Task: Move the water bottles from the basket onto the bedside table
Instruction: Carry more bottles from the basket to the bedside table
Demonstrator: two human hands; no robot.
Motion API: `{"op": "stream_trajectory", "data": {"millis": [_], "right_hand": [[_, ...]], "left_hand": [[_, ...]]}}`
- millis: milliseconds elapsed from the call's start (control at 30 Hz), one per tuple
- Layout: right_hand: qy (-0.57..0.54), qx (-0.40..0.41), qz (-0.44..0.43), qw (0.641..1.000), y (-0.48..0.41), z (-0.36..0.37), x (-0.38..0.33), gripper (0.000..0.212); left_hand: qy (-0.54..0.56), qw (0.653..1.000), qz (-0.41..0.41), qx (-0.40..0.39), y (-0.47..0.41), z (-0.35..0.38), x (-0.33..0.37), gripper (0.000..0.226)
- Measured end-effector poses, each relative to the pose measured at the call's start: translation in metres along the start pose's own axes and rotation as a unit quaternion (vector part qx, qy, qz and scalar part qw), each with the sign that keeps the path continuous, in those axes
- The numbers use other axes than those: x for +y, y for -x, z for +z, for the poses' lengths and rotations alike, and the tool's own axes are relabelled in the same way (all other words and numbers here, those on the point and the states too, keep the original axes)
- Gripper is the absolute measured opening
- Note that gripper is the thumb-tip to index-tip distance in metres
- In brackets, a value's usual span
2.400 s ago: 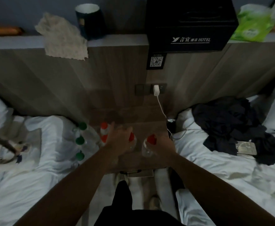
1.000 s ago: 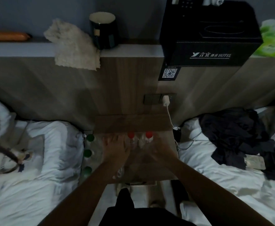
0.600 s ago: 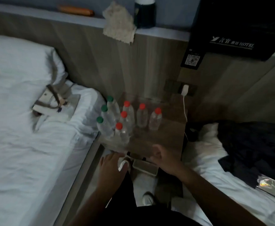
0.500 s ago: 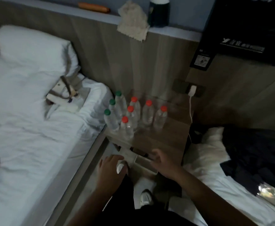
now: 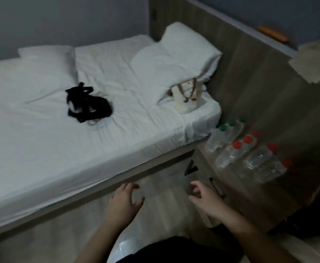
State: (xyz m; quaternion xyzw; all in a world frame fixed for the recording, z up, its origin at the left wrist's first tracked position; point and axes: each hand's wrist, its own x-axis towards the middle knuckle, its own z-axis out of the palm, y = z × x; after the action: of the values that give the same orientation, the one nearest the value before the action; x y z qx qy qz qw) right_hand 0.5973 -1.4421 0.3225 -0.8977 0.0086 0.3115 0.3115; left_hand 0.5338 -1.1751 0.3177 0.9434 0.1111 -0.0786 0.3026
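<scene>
Several clear water bottles stand grouped on the wooden bedside table (image 5: 254, 198) at the right: green-capped bottles (image 5: 222, 133) nearest the bed, red-capped bottles (image 5: 239, 150) beside them. My left hand (image 5: 124, 201) hovers over the pale floor in front of the bed, fingers spread and holding nothing. My right hand (image 5: 204, 198) hangs by the table's front corner, fingers loosely curled, also holding nothing. No basket shows in this view.
A white bed (image 5: 79, 130) fills the left, with pillows (image 5: 176, 59), a black strap bundle (image 5: 88, 104) and a pale tote bag (image 5: 186, 97) on it. A wooden headboard wall (image 5: 259, 76) runs behind, with a cloth (image 5: 313, 63) draped over its ledge.
The view has swung left to the bed. Both hands have drawn back from the bottles on the table and now hang low over the floor, holding nothing.
</scene>
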Motion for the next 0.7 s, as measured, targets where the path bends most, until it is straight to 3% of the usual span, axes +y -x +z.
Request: {"op": "stream_trajectory", "data": {"millis": [233, 367, 533, 700], "right_hand": [[0.063, -0.048, -0.100, 0.992, -0.006, 0.120, -0.144, 0.052], [0.061, -0.073, -0.167, 0.981, 0.002, 0.208, -0.235, 0.052], [0.108, -0.123, -0.246, 0.955, 0.016, 0.278, -0.318, 0.054], [0.147, -0.159, -0.268, 0.939, 0.023, 0.324, -0.363, 0.053]], "left_hand": [[0.031, 0.993, -0.088, 0.075, 0.080, -0.081, -0.149, 0.038], [0.032, 0.985, -0.126, 0.116, 0.125, -0.128, -0.224, 0.048], [0.028, 0.971, -0.178, 0.156, 0.164, -0.168, -0.290, 0.039], [0.040, 0.956, -0.225, 0.185, 0.187, -0.187, -0.333, 0.038]]}}
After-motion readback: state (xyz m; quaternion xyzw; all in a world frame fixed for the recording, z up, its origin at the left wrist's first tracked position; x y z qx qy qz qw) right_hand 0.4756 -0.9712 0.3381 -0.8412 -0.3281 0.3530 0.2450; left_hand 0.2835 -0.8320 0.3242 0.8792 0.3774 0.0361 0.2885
